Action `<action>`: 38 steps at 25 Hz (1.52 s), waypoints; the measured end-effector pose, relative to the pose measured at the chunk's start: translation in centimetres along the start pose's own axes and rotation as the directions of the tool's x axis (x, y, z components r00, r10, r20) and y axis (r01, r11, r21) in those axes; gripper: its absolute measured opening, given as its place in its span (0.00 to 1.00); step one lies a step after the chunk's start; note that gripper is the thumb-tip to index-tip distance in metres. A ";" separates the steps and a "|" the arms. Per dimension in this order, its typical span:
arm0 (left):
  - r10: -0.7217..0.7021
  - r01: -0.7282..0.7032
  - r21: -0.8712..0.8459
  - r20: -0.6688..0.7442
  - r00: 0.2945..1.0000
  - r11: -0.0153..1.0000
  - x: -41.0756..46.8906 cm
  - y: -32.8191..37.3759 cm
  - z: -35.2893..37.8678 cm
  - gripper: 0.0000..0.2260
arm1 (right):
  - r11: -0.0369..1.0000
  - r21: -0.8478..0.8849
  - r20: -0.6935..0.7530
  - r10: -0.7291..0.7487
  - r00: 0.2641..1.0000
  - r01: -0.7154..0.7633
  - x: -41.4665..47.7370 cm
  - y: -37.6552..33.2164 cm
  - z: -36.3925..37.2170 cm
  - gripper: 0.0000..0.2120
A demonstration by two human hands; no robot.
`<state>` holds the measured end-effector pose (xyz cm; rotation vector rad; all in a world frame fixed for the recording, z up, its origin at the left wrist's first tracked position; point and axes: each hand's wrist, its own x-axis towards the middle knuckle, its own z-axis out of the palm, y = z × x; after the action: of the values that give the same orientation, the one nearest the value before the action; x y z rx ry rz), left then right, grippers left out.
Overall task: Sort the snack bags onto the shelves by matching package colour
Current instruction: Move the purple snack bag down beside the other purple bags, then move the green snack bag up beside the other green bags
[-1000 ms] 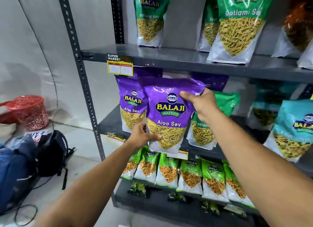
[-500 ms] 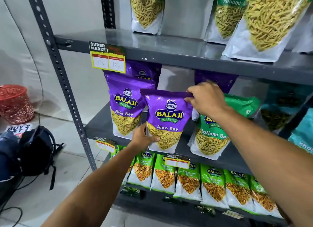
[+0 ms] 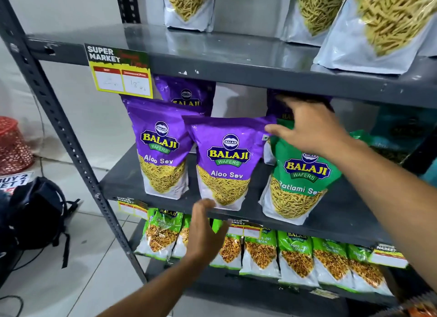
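Observation:
A purple Aloo Sev bag [image 3: 224, 160] stands upright on the middle shelf [image 3: 123, 186], beside another purple Aloo Sev bag [image 3: 160, 146] on its left. More purple bags [image 3: 186, 94] stand behind. A green Ratlami Sev bag [image 3: 300, 181] stands to its right. My left hand [image 3: 205, 231] hovers just below the shelf edge, fingers apart, holding nothing. My right hand [image 3: 309, 127] is open, spread over the top of the green bag, its thumb near the purple bag's top corner.
The top shelf [image 3: 212, 54] carries several pale-bottomed sev bags. Small green bags [image 3: 260, 250] line the lower shelf. Teal bags [image 3: 406, 127] sit at the far right. A dark backpack [image 3: 35, 212] and a red basket [image 3: 11, 146] are on the floor at left.
Both hands have let go of the purple bag, which now stands on the middle shelf. The left hand dropped below the shelf edge; the right hand opened and shifted over the green bag.

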<state>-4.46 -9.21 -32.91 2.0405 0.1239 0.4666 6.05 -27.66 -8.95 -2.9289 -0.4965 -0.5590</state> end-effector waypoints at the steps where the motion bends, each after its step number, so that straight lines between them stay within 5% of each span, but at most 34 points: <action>1: 0.033 -0.033 -0.007 0.121 0.992 0.999 -0.9 -0.2 0.8 0.28 | 0.999 0.046 -0.054 -0.011 0.998 0.013 -0.8 1.3 -0.4 0.36; 4: 0.084 -0.066 -0.060 0.388 0.918 0.996 -0.2 1.1 3.0 0.42 | 0.978 0.174 -0.368 -0.041 0.929 0.112 -4.5 5.4 -0.3 0.31; 6: 0.058 -0.029 -0.072 0.442 0.895 0.997 1.4 2.6 4.6 0.48 | 0.956 0.287 -0.504 0.102 0.858 0.055 -7.2 7.6 1.6 0.31; 8: 0.033 -0.005 -0.060 0.487 0.873 0.998 3.5 3.8 6.3 0.53 | 0.850 0.518 -0.406 0.347 0.845 -0.100 -8.2 9.6 4.4 0.42; 11: -0.003 0.010 -0.008 0.555 0.832 1.000 6.1 4.5 9.0 0.57 | 0.454 0.865 -0.086 0.556 0.827 -0.216 -7.2 10.8 7.3 0.59; 14: -0.101 0.105 0.029 0.615 0.782 0.994 7.4 4.4 11.2 0.46 | 0.035 0.982 0.143 0.506 0.851 -0.186 -6.0 11.5 8.2 0.43; 18: -0.077 0.156 -0.080 0.604 0.793 0.985 8.4 2.5 14.0 0.44 | -0.146 0.979 0.195 0.467 0.863 -0.143 -5.8 11.8 8.4 0.22; 27: -0.089 0.261 -0.265 0.523 0.848 0.928 4.2 5.1 11.5 0.29 | -0.156 0.933 0.353 0.560 0.750 -0.323 -4.3 12.5 7.8 0.07; 31: -0.070 0.297 -0.357 0.528 0.846 0.886 0.7 6.4 9.4 0.23 | -0.123 0.888 0.427 0.578 0.696 -0.443 -5.1 11.9 6.1 0.22; 38: -0.023 0.258 -0.468 0.450 0.893 0.845 -6.8 10.6 3.3 0.15 | -0.147 0.861 0.493 0.473 0.730 -0.486 -9.2 9.0 0.9 0.18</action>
<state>-10.64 -19.03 -27.08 1.5343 -0.1100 -0.0625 1.38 -38.65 -13.74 -1.4303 0.2748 0.0318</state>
